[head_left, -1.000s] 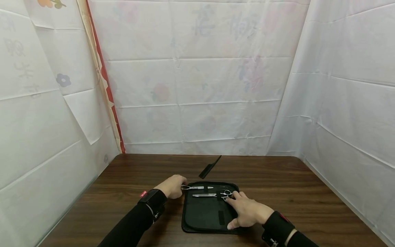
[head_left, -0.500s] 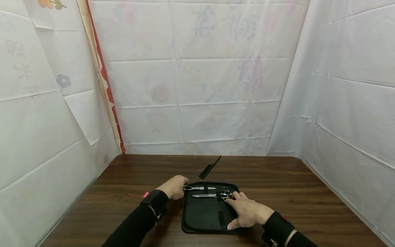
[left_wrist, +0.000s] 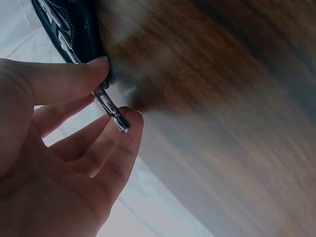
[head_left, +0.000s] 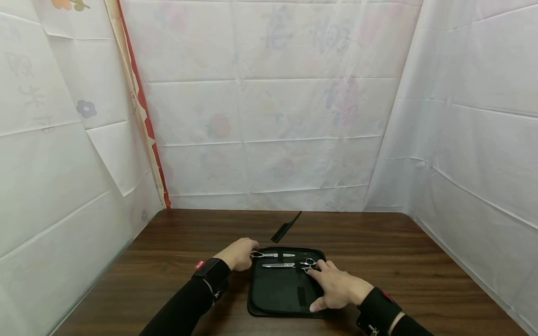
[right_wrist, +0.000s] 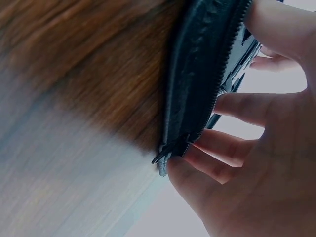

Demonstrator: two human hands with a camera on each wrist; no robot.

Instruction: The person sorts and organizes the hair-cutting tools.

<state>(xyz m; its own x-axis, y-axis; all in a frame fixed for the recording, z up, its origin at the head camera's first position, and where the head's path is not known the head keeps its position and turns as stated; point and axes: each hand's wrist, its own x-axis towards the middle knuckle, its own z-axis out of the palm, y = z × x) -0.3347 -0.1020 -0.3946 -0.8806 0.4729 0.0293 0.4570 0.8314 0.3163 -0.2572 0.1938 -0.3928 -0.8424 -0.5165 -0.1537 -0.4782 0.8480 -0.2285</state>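
Observation:
A black zip case [head_left: 283, 291] lies spread on the table. At its far left corner my left hand [head_left: 238, 255] pinches the handle of silver scissors [head_left: 269, 255], whose blades run rightward under a dark strap. In the left wrist view the thumb presses that handle [left_wrist: 109, 108] and other fingertips sit beyond it. A second pair of scissors [head_left: 279, 265] lies in the case just nearer, its finger loops to the right. My right hand [head_left: 338, 287] rests spread over the case's right edge, fingertips beside those loops. The right wrist view shows its fingers along the zipper [right_wrist: 224, 64].
A black comb [head_left: 283, 231] with a thin handle lies on the brown wooden table [head_left: 189, 233] behind the case. White sheets [head_left: 269, 116] stand around the back and both sides of the table.
My left hand has shifted slightly right, carrying the scissors further rightward under the strap. The right hand and the comb have stayed in place.

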